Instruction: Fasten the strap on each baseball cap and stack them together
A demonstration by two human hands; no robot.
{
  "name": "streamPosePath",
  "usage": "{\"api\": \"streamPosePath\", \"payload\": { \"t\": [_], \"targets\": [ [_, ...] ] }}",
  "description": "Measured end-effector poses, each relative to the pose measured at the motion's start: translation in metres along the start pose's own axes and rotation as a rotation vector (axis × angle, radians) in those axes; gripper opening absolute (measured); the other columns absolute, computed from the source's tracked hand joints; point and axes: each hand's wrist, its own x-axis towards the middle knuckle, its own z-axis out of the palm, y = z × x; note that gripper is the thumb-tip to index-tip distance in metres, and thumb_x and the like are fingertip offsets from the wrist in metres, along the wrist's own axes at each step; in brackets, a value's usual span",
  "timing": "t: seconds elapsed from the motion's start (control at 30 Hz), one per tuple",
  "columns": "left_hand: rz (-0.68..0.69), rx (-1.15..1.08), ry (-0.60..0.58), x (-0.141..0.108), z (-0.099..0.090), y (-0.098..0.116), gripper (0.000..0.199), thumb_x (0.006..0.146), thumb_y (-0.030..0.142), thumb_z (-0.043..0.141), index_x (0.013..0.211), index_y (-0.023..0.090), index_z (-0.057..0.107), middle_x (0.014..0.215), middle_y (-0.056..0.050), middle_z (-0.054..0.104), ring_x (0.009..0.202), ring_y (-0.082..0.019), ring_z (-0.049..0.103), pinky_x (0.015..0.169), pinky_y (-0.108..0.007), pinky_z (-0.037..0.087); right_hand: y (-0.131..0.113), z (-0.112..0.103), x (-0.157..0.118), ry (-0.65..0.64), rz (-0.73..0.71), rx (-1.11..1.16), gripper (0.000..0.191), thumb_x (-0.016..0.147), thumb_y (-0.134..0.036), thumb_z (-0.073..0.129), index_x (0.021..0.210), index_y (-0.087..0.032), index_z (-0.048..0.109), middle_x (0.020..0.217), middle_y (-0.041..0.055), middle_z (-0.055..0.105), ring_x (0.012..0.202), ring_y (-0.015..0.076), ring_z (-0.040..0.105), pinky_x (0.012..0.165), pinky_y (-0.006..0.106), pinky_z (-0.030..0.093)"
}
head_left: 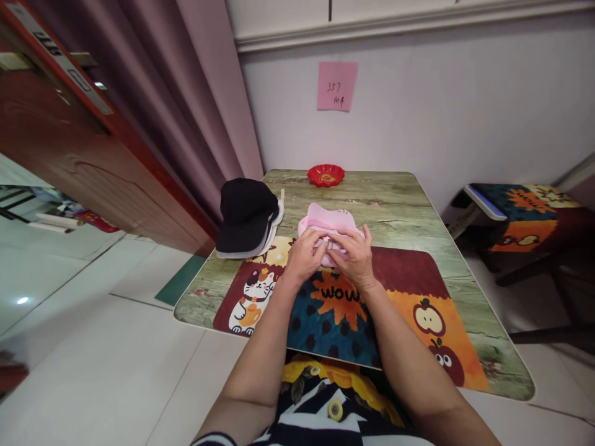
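A pink cap (331,215) rests near the middle of the table, its brim pointing away from me. My left hand (305,255) grips the cap's near left side, fingers bent over it. On the near right side, my right hand (352,255) holds it too, with the thumbs close together over the near edge. What lies right under the fingertips is partly hidden. Left of my hands sits a black cap (246,214), stacked on white or light grey caps (277,218) that show at its edge.
A colourful mat (404,272) covers the front of the wood-patterned table (395,198). Toward the back stands a red scalloped dish (326,176). A pink note (337,87) is stuck on the wall. A stool with a patterned cover (525,214) stands at the right, a wooden door (93,167) at the left.
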Motion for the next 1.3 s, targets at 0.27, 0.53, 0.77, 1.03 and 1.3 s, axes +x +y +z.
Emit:
{"api": "streamPosePath", "payload": {
  "t": [0.27, 0.53, 0.77, 1.03, 1.3],
  "targets": [
    [-0.056, -0.009, -0.068, 0.000, -0.015, -0.014, 0.014, 0.092, 0.030, 0.058, 0.083, 0.020, 0.064, 0.088, -0.003, 0.066, 0.085, -0.018, 0.061, 0.079, -0.030, 0.046, 0.022, -0.008, -0.001, -0.076, 0.171, 0.045, 0.020, 0.096, -0.039, 0.055, 0.090, -0.026, 0.069, 0.095, 0.0016, 0.077, 0.118, 0.0273, 0.063, 0.121, 0.062, 0.006],
    [-0.168, -0.076, 0.006, 0.002, -0.019, -0.020, 0.016, 0.092, 0.030, 0.054, 0.084, 0.020, 0.064, 0.082, 0.000, 0.067, 0.077, -0.016, 0.059, 0.072, -0.027, 0.040, 0.010, -0.008, 0.001, 0.101, 0.030, -0.110, 0.019, 0.094, -0.041, 0.059, 0.096, -0.025, 0.069, 0.118, 0.0065, 0.073, 0.126, 0.0276, 0.059, 0.123, 0.059, 0.012],
    [-0.167, -0.185, -0.027, 0.005, -0.020, -0.019, 0.021, 0.094, 0.033, 0.053, 0.082, 0.019, 0.062, 0.075, 0.002, 0.061, 0.071, -0.013, 0.055, 0.069, -0.025, 0.039, -0.013, -0.002, 0.000, 0.079, -0.188, -0.285, 0.019, 0.093, -0.045, 0.063, 0.097, -0.029, 0.072, 0.144, 0.0072, 0.060, 0.140, 0.0310, 0.048, 0.123, 0.064, 0.011],
    [-0.121, -0.190, 0.011, 0.005, -0.014, -0.020, 0.021, 0.095, 0.034, 0.055, 0.085, 0.019, 0.066, 0.080, 0.000, 0.067, 0.077, -0.015, 0.061, 0.075, -0.026, 0.044, -0.012, 0.010, -0.003, -0.047, -0.057, -0.334, 0.013, 0.092, -0.027, 0.056, 0.089, -0.022, 0.068, 0.148, 0.0112, 0.057, 0.146, 0.0324, 0.041, 0.122, 0.065, 0.003],
    [-0.114, -0.048, 0.165, 0.003, -0.013, -0.017, 0.013, 0.094, 0.030, 0.059, 0.092, 0.021, 0.068, 0.096, -0.004, 0.070, 0.093, -0.019, 0.065, 0.086, -0.030, 0.049, -0.015, -0.004, -0.001, -0.059, 0.001, 0.009, 0.015, 0.077, -0.024, 0.048, 0.069, -0.024, 0.061, 0.134, 0.0043, 0.066, 0.145, 0.0310, 0.042, 0.122, 0.058, 0.019]
  ]
}}
